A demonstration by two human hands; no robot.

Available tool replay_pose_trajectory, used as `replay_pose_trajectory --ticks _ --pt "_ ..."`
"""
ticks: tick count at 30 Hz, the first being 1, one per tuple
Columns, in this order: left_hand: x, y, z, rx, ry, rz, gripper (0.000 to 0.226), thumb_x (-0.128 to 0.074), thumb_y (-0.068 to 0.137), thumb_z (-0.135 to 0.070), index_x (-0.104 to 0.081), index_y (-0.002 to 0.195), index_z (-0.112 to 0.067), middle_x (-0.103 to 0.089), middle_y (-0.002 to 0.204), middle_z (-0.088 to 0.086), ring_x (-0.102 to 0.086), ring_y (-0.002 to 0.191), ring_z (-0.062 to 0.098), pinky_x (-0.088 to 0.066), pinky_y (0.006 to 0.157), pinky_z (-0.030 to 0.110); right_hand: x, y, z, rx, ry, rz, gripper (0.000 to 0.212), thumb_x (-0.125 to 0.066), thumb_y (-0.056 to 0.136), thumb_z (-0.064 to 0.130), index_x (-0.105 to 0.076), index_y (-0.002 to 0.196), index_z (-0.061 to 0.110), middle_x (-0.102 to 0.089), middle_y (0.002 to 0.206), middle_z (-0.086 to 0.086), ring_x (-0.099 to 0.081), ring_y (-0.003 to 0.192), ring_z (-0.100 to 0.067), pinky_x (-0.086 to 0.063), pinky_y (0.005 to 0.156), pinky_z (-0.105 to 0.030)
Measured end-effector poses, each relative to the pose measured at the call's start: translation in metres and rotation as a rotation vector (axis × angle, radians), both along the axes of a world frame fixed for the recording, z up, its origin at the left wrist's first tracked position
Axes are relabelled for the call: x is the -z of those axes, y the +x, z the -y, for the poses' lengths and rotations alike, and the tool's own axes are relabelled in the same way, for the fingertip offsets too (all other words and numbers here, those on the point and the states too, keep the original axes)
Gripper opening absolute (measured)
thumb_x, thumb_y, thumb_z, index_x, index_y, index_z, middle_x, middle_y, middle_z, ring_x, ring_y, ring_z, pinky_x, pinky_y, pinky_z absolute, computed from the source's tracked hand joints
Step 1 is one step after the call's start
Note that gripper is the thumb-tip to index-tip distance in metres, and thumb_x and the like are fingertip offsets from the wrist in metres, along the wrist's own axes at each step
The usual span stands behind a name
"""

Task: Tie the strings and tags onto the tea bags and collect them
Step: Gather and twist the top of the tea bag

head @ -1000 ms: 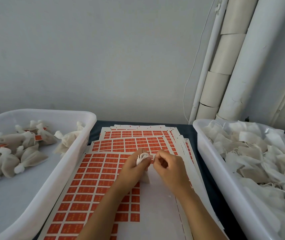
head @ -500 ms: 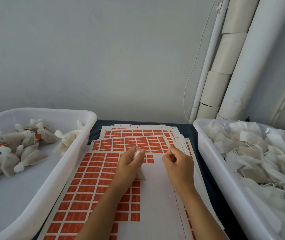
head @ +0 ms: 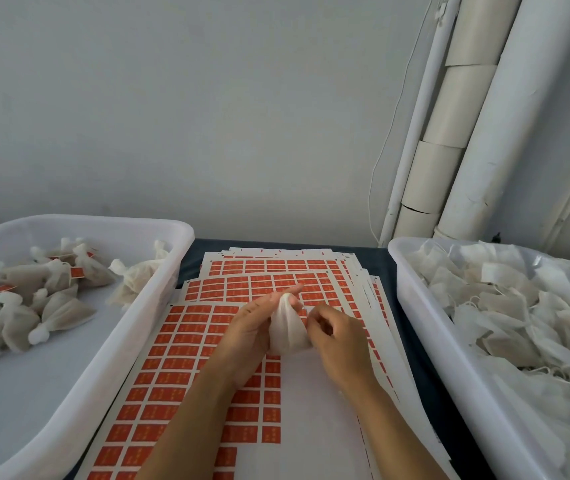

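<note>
The tea bag [head: 287, 332] is pinched at its gathered neck by the left hand [head: 254, 327] — the right hand [head: 337, 336], just beside, is curled on something unseen; the neck could spring open if that pinch is loosened.

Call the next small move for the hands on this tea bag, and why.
Probably pull the string snug around the gathered neck. The left hand pinches the tea bag at its bunched top, the right hand is curled beside it as if pinching string, though none is discernible. No orange tag shows on it, unlike bags in the left bin.
</note>
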State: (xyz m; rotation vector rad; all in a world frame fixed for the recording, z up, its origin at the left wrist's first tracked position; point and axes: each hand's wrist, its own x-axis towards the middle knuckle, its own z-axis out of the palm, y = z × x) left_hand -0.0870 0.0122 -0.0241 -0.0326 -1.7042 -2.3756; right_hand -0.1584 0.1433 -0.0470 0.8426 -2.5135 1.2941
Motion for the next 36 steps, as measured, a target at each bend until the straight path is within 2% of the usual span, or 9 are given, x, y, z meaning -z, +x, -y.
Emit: replay_pose_trajectory --ticks 2,5,8,12,16,21,28,32,36 --pt "0.000 0.000 0.000 0.012 -0.015 0.007 0.033 -0.047 0.090 -0.037 -0.073 0.104 -0.023 -0.065 0.121 -0.003 -0.061 0.111 0.015 -0.053 0.082 0.028 0.002 0.001 0.002 -0.037 0.037 -0.004 0.010 -0.056 0.090 0.034 -0.063 0.095 0.030 -0.059 0.088 0.021 -0.057 0.069 0.002 -0.043 0.069 -0.002" --pt "0.002 -0.001 -0.001 -0.034 -0.066 0.050 0.029 -0.054 0.082 -0.040 -0.075 0.092 -0.022 -0.071 0.100 0.000 -0.066 0.089 0.011 -0.052 0.073 0.021 0.002 0.002 0.003 -0.069 0.054 -0.018 0.023 -0.054 0.091 0.036 -0.063 0.110 0.027 -0.059 0.098 0.021 -0.054 0.071 0.004 -0.035 0.066 0.003" --pt "0.006 -0.002 -0.003 -0.112 -0.200 0.037 0.034 -0.056 0.080 -0.044 -0.073 0.088 -0.016 -0.071 0.092 0.000 -0.066 0.083 0.010 -0.051 0.068 0.015 0.001 0.002 0.001 -0.068 0.056 -0.010 0.020 -0.053 0.092 0.033 -0.064 0.106 0.023 -0.065 0.099 0.014 -0.055 0.068 0.005 -0.038 0.063 0.003" --pt "0.010 -0.005 -0.007 -0.277 -0.306 0.008 0.027 -0.058 0.079 -0.042 -0.072 0.083 -0.019 -0.071 0.082 -0.007 -0.065 0.078 0.005 -0.048 0.063 0.008 0.000 0.003 0.000 -0.067 0.061 -0.040 0.018 -0.054 0.092 0.028 -0.065 0.104 0.020 -0.066 0.099 0.012 -0.058 0.075 0.000 -0.043 0.075 -0.004" --pt "0.014 -0.010 -0.004 -0.483 -0.401 -0.004 0.013 -0.059 0.089 -0.022 -0.070 0.086 -0.018 -0.069 0.077 -0.008 -0.064 0.075 0.005 -0.050 0.064 0.011 -0.004 0.004 -0.002 -0.067 0.037 -0.101 0.009 -0.060 0.089 0.029 -0.066 0.089 0.021 -0.067 0.088 0.012 -0.058 0.072 0.001 -0.046 0.073 -0.005" --pt "0.016 -0.011 -0.005 -0.556 -0.459 0.034 0.006 -0.068 0.083 -0.020 -0.067 0.087 -0.015 -0.062 0.072 0.002 -0.058 0.064 0.013 -0.047 0.055 0.013 -0.007 0.008 -0.002 -0.062 -0.064 -0.194 0.005 -0.066 0.083 0.026 -0.066 0.087 0.023 -0.063 0.086 0.018 -0.058 0.073 0.003 -0.042 0.069 0.000" --pt "0.013 -0.010 -0.014 -0.551 -0.465 -0.046 0.029 -0.076 0.074 -0.003 -0.052 0.087 -0.013 -0.063 0.079 0.004 -0.062 0.069 0.013 -0.053 0.064 0.019 -0.011 0.017 0.000 -0.107 -0.220 -0.186 0.009 -0.061 0.080 0.036 -0.056 0.084 0.030 -0.054 0.085 0.030 -0.056 0.090 0.012 -0.042 0.072 0.002" --pt "0.010 -0.008 -0.017 -0.448 -0.528 -0.134 0.033 -0.072 0.077 0.002 -0.053 0.096 -0.017 -0.063 0.088 -0.003 -0.064 0.080 0.009 -0.054 0.068 0.019 -0.011 0.017 0.002 -0.081 -0.232 -0.180 0.012 -0.067 0.082 0.025 -0.056 0.084 0.029 -0.058 0.085 0.022 -0.061 0.076 0.000 -0.043 0.071 0.000" --pt "0.010 -0.006 -0.019 -0.405 -0.538 -0.168 0.035 -0.073 0.077 -0.003 -0.054 0.101 -0.021 -0.063 0.093 -0.005 -0.063 0.083 0.008 -0.054 0.069 0.018 -0.013 0.016 0.002 -0.037 -0.282 -0.189 0.015 -0.070 0.080 0.020 -0.056 0.082 0.025 -0.058 0.084 0.017 -0.060 0.076 -0.002 -0.044 0.071 -0.002"
